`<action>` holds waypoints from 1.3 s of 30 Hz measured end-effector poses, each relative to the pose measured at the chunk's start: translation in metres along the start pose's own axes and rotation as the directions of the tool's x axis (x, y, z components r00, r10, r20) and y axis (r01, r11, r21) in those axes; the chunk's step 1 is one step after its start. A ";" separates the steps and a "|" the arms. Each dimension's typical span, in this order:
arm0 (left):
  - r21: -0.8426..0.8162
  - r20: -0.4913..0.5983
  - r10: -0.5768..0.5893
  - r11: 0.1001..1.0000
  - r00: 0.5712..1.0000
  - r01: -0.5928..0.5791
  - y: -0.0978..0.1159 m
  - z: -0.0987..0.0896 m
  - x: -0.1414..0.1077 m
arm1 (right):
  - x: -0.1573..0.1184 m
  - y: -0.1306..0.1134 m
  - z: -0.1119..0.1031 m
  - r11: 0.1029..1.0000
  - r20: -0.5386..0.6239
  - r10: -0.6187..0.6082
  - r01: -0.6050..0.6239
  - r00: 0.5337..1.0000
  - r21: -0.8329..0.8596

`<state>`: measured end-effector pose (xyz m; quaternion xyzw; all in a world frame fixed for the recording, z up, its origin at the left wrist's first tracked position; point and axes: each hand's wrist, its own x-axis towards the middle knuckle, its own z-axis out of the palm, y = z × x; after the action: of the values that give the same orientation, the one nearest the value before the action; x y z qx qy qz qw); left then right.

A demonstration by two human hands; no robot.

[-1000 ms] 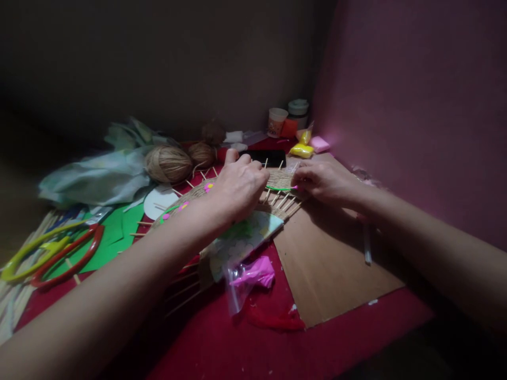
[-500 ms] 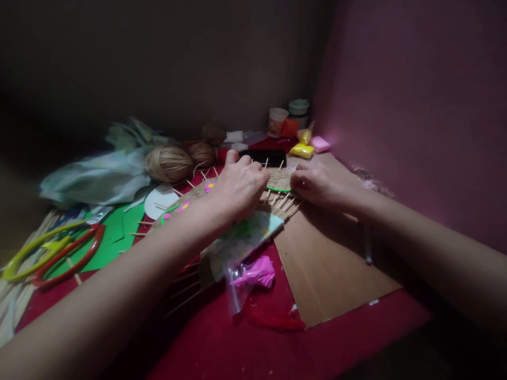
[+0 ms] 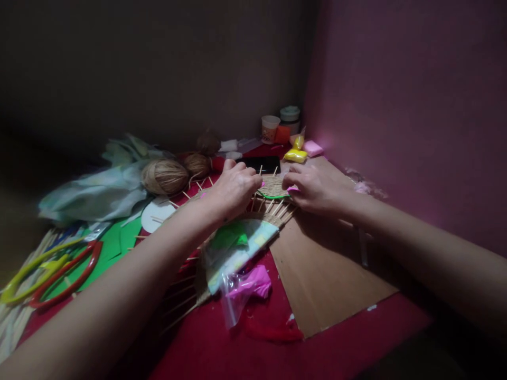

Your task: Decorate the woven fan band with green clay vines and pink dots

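Note:
A fan-shaped woven twine piece [image 3: 273, 186] with thin wooden sticks and a green strand along it lies across the red surface and a brown board. My left hand [image 3: 237, 187] rests over its upper part, fingers curled down at the weave; what they pinch, if anything, is hidden. At the weave's right end is my right hand [image 3: 303, 186], its fingers bent together around a small pink bit [image 3: 293, 189]. Below the left hand, a patterned cloth piece [image 3: 257, 237] and a green packet [image 3: 232, 236] lie on the fan's inner part.
A pink packet [image 3: 253, 283] lies near the brown board [image 3: 328, 274]. At left are twine balls [image 3: 165, 177], a white disc [image 3: 156, 214], green sheets [image 3: 122, 237] and yellow and red scissor handles [image 3: 95, 258]. A phone [image 3: 269, 164], cup [image 3: 270, 129] and yellow packets [image 3: 295, 155] stand behind.
The view has shifted slightly. My left hand has moved a little, uncovering more of the green packet. A pink bit now shows at my right fingertips.

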<state>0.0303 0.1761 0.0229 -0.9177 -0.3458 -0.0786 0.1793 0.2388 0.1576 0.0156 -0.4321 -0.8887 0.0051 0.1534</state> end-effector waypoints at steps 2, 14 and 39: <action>-0.003 -0.011 0.012 1.000 1.000 -0.012 -0.003 0.003 0.002 | 0.004 -0.001 0.004 1.000 0.002 -0.002 0.002 1.000 0.021; -0.069 -0.035 0.024 0.997 0.999 -0.026 -0.016 0.010 0.010 | 0.022 -0.014 0.020 0.997 0.019 0.038 -0.040 0.999 0.073; -0.176 0.043 -0.144 0.973 0.989 0.150 -0.027 0.016 0.005 | 0.019 -0.018 0.021 1.000 -0.020 0.028 -0.028 0.999 0.004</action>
<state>0.0166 0.2037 0.0167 -0.9030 -0.4069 -0.1086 0.0848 0.2078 0.1635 0.0038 -0.4444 -0.8809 0.0046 0.1628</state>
